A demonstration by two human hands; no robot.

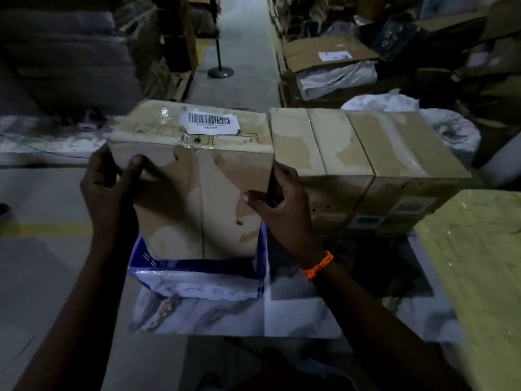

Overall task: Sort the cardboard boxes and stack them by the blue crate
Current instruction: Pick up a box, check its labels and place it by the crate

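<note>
Far left on my feed I see a yellow line (45, 229) painted across the grey floor. Next comes the left hand (110, 179), clamped on the upper left corner of a tall cardboard box (197, 187). Its thumb lies on the near face and its fingers wrap round the side, out of my sight. The box stands upright in the middle of the view, its tape worn and its skin torn in patches. A white barcode label (210, 122) is stuck on its top. Its bottom end sits inside the blue crate (197, 266), which stands on the floor below it with crumpled white plastic draped over the near wall. I cannot tell whether the box rests on the crate's bottom or hangs in my grip.

The right hand (279, 204) grips the box's right edge, thumb on the near face, fingers curled into the narrow gap beside it. An orange band (318, 265) circles that wrist. Just beyond the gap stands a row of boxes (352, 142), side by side, their tops level with the held box. At the far right lies a big yellow wrapped block (473, 249).
</note>
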